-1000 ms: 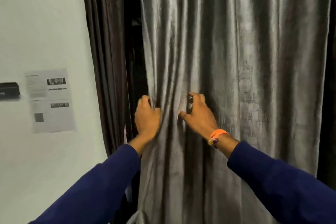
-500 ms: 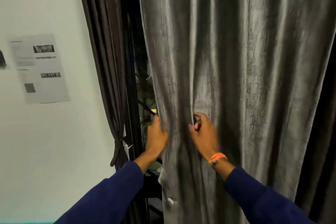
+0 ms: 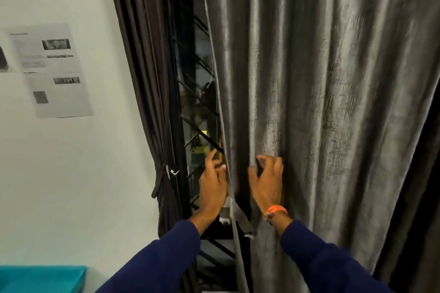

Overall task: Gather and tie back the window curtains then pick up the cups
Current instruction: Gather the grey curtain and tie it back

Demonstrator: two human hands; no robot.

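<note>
The big grey curtain [image 3: 321,102] hangs in front of the window. A soft fold near its edge is pinched by the right hand [image 3: 266,183], while the left hand [image 3: 213,183] is held open beside the edge. The cloth looks soft, smooth and a bit heavy, so it is best bunched at its middle.

Tied curtain [image 3: 142,78] left of window grille [image 3: 192,93]; hanging curtain [image 3: 333,102] right

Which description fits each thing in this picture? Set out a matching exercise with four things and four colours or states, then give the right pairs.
Things:
1. grey curtain
2. dark curtain
3. wristband
4. paper sheet

Descriptions:
A. stuck on the white wall
B. orange
C. already tied back at the left
D. hanging loose, a fold pinched by the right hand

Pairs: 1-D, 2-C, 3-B, 4-A
</note>
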